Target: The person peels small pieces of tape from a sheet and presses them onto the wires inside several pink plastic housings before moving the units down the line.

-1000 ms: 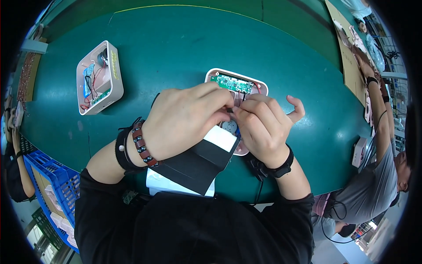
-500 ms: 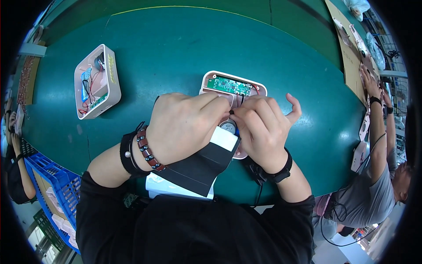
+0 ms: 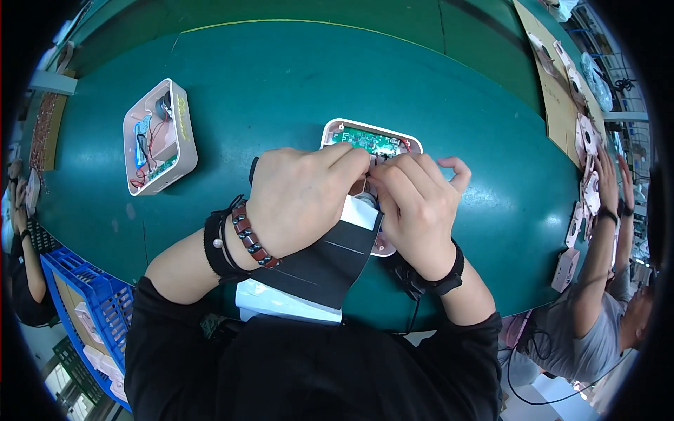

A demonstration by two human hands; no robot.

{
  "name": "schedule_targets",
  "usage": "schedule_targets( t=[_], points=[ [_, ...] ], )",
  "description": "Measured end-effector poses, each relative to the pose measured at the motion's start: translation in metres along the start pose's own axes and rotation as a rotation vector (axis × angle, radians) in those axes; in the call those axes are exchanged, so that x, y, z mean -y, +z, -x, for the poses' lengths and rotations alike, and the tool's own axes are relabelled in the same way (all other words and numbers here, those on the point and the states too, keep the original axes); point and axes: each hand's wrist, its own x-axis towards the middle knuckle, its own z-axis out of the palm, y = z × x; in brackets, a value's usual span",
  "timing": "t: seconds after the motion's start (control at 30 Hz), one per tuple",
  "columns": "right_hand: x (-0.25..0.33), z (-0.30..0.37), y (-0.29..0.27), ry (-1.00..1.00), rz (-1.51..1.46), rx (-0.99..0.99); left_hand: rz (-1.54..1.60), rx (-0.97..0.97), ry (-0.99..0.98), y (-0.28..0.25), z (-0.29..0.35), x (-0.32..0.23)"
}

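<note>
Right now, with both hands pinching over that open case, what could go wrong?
1. The left hand and right hand pinch right at the green circuit board in the white case; a slip might strain the thin wires there.
2. The black sheet overhangs the table edge and could slide off.

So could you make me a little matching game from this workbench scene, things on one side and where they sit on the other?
Things:
1. open white casing with a green circuit board
2. second open white casing with red wires
3. blue plastic crate
4. black sheet

Places:
A. off the table's lower left edge
B. under both hands' fingertips
C. alone on the table's left
D. below the left hand

Pairs: 1-B, 2-C, 3-A, 4-D
</note>
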Motion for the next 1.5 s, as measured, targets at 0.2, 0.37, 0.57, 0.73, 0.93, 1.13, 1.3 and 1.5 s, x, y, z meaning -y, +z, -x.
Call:
schedule_targets(
  t=[0.2, 0.37, 0.57, 0.73, 0.93, 1.13, 1.3, 1.5],
  points=[
    [0.001, -0.013, 0.001, 0.017, 0.011, 0.029, -0.098, -0.066, 0.021, 0.003, -0.005, 0.000],
    [-0.002, -0.021, 0.001, -0.013, 0.002, 0.118, -0.100, -0.047, 0.031, 0.006, -0.005, 0.003],
    [-0.008, -0.022, 0.003, -0.093, 0.017, 0.103, -0.071, 0.020, 0.042, 0.007, -0.010, 0.011],
    [-0.002, -0.018, -0.003, 0.001, 0.056, 0.037, -0.070, 0.015, 0.009, 0.003, -0.006, 0.003],
    [-0.009, -0.005, 0.001, 0.020, -0.174, 0.049, -0.008, 0.069, -0.098, -0.002, 0.000, -0.003],
    [-0.015, -0.004, -0.004, -0.123, -0.227, 0.128, 0.073, 0.151, -0.026, -0.021, 0.005, 0.007],
    [0.021, -0.001, -0.016, -0.238, -0.280, 0.248, 0.217, 0.022, -0.024, -0.088, 0.008, 0.018],
    [0.016, 0.030, -0.002, -0.321, 0.039, 0.279, 0.397, -0.031, -0.350, -0.098, 0.018, 0.027]
  ],
)
